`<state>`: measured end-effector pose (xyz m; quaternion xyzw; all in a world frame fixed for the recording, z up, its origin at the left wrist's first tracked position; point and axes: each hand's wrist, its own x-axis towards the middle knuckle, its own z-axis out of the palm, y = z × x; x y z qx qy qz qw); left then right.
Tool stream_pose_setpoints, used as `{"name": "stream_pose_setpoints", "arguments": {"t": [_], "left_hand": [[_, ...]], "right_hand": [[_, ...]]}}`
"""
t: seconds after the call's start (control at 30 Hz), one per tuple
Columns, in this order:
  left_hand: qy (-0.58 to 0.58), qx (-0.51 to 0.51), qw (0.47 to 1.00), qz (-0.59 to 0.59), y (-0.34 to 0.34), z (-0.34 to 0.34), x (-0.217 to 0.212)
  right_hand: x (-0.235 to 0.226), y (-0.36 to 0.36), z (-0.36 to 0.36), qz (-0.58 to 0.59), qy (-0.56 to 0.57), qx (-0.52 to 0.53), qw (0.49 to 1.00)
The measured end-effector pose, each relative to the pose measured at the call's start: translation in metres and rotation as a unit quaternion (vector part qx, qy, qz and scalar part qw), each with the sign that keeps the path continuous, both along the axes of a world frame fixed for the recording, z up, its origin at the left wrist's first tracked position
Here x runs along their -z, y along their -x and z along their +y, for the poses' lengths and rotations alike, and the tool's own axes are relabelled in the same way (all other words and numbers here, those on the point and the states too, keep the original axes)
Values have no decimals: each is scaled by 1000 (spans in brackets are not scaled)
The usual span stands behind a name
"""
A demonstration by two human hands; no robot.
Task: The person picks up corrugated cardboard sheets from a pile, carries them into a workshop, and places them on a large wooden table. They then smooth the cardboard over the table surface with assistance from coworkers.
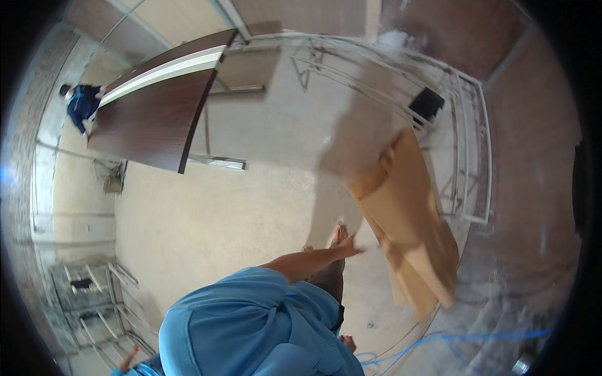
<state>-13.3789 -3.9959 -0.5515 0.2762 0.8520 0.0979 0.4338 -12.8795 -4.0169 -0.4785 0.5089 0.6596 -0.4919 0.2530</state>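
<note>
My left hand [350,245] reaches across in front of my blue-sleeved body, its fingers stretched out and slightly blurred. Nothing shows in it. Just right of its fingertips is a large brown sheet [407,219], folded over at its upper end and creased; paper or thin cardboard, I cannot tell which. A gap seems to lie between hand and sheet. What looks like my right hand [347,342] shows only partly at the right side of my shirt, near a blue cable [433,338]; its fingers are not clear.
At the far left a person [84,105] holds the end of a dark brown panel [150,119] with white stripes, resting on metal supports. White metal frames [467,150] stand right, a metal rack [100,307] lower left. Another person's arm [129,357] shows at the lower left.
</note>
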Motion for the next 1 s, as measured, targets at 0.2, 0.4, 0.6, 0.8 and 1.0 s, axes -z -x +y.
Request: {"name": "stream_pose_setpoints", "arguments": {"t": [0.2, 0.4, 0.6, 0.8, 1.0], "left_hand": [[-29, -301, 898, -318, 116, -169, -10], [-325, -657, 670, -114, 265, -299, -102], [-485, -823, 291, -58, 312, -409, -119], [-557, -827, 65, 32, 358, -427, -107], [-552, -826, -108, 46, 419, -417, -105]], "right_hand": [[45, 137, 80, -105, 225, 420, 873], [92, 398, 277, -10, 147, 338, 930], [64, 737, 350, 116, 101, 174, 973], [13, 1036, 185, 190, 241, 14, 952], [-34, 1301, -6, 187, 288, -163, 925]]}}
